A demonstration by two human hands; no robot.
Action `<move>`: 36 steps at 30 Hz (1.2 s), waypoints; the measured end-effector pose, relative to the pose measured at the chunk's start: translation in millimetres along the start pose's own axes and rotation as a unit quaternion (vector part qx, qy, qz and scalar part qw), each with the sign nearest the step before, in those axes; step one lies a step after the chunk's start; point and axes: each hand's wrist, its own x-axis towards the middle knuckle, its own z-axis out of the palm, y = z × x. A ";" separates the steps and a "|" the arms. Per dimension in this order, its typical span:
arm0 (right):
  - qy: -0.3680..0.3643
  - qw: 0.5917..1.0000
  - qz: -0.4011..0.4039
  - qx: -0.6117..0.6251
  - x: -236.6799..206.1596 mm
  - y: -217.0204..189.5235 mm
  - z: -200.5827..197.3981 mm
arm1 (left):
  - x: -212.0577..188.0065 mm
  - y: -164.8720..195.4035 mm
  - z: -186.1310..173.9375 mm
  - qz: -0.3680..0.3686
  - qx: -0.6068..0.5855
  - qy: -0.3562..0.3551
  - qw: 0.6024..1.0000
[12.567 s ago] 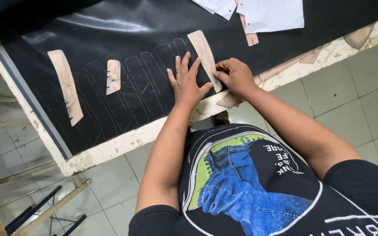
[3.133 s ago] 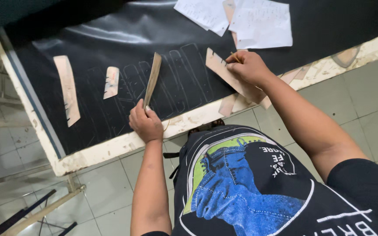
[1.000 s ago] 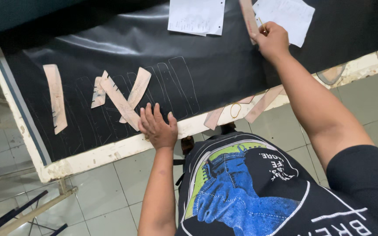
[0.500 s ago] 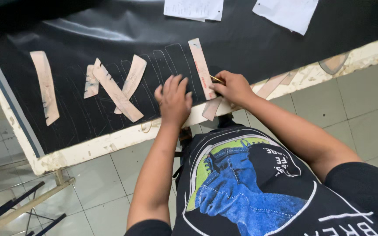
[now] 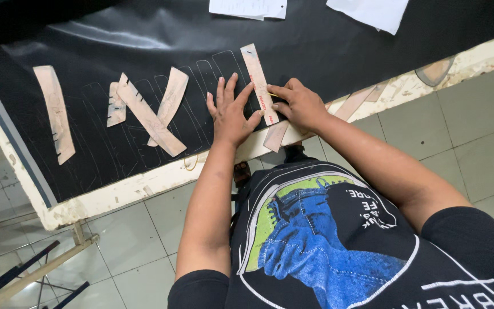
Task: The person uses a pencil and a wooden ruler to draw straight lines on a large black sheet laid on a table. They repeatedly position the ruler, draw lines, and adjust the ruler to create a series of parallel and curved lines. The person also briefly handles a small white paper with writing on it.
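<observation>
From the head camera, looking down, a black sheet (image 5: 327, 51) lies spread over a worktable with a worn pale edge (image 5: 144, 186); the left hand (image 5: 230, 111) rests flat on the sheet with its fingers spread wide, the fingertips touching the left side of a long tan cardboard template (image 5: 258, 83) that lies nearly upright on the sheet, tilted a little to the left at its top; the right hand (image 5: 299, 105) sits just to the right of that template, its fingers pinched narrow around a thin yellow pencil (image 5: 273, 95) whose tip meets the template's right edge; faint outlines of the same strip shape run in a row across the sheet to the left of the hands; further left, two long tan strips (image 5: 152, 114) lie crossed over one another, with a short notched piece (image 5: 115, 106) just beside them, and well apart near the table's left end lies another long curved strip (image 5: 55, 111); white papers (image 5: 367, 11) rest at the far side of the sheet; a further tan piece (image 5: 275, 135) hangs over the table edge just below the right hand; grey floor tiles (image 5: 453, 114) show beneath the table.
</observation>
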 end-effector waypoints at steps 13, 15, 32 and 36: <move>-0.007 1.000 -0.002 -0.016 -0.5 -4.8 -4.0 | 1.1 -0.2 0.5 -0.001 -0.016 0.008 1.000; -0.014 1.000 0.007 -0.013 -0.3 -5.7 -3.5 | -0.7 -0.5 0.7 -0.002 -0.018 0.007 1.000; -0.016 1.000 0.011 -0.024 -1.2 -6.6 -4.3 | 0.9 -4.4 3.1 0.010 -0.012 0.011 1.000; -0.023 0.999 0.017 -0.023 -2.1 -6.4 -5.2 | 0.0 -4.7 4.3 0.007 -0.011 0.005 1.000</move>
